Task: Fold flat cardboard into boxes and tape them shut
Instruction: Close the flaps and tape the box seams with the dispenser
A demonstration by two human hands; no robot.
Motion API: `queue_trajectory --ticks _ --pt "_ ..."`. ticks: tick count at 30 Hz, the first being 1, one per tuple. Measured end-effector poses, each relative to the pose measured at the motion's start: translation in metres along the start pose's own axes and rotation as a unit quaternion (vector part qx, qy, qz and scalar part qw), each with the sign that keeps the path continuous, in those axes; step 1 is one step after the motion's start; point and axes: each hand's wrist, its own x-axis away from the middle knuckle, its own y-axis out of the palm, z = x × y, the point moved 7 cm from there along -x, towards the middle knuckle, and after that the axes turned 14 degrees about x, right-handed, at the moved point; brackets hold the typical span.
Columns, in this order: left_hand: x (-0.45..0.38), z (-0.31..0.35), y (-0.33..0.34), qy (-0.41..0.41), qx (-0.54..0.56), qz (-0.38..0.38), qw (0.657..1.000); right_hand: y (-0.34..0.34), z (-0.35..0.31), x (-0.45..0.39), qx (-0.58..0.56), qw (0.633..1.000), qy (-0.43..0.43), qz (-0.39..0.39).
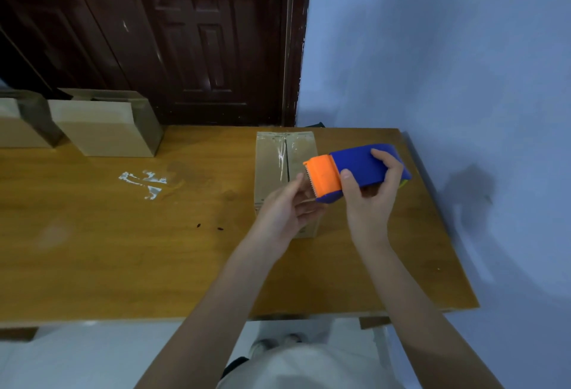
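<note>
Item one, tape dispenser (358, 172): blue plastic body, orange cutter guard with a toothed edge; I hold it in my right hand (370, 197), thumb and fingers wrapped round the blue shell, raised above the near end of the box, presumably to draw fresh tape. Item two, left hand (287, 209): fingers loosely curled at the serrated edge, seemingly picking for the tape end; whether they actually pinch tape I cannot tell, the film being too clear to see. Item three, cardboard box (279, 169): folded up, matt brown board, standing on the table toward its right end, just under both hands; a glossy clear strip (281, 157) runs along the top seam, so I judge this side partly taped. Item four, wooden table (123, 249): warm varnished grain, with a whitish scuffed patch (143, 181) left of the box. Item five, two further cardboard boxes (105, 129) at the far left edge, tilted, well apart from the work. Backdrop: dark panelled door (185, 33); pale blue wall (432, 49).
</note>
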Motion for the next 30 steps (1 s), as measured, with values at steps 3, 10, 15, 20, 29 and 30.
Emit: queue_trajectory --ticks 3,10,15,20,29,30 --pt "0.002 0.001 -0.002 0.01 0.026 0.004 1.0 0.0 0.003 0.002 -0.002 1.0 0.006 0.005" --pt "0.001 -0.003 -0.003 -0.016 0.05 0.01 0.999 0.001 0.006 0.006 -0.002 1.0 0.016 0.012" --pt "-0.003 -0.01 0.002 -0.044 0.064 0.007 0.997 0.001 0.011 0.01 -0.031 0.998 0.053 0.019" --pt "-0.005 -0.02 0.0 -0.074 0.113 0.041 0.99 0.001 0.018 0.015 -0.061 0.993 0.093 0.033" --pt "-0.004 -0.026 -0.007 -0.022 0.121 0.126 0.984 0.004 0.015 0.02 -0.034 0.995 0.093 0.031" --pt "-0.003 -0.024 -0.009 0.012 0.08 0.153 0.985 0.007 0.013 0.02 -0.031 0.995 0.09 0.029"
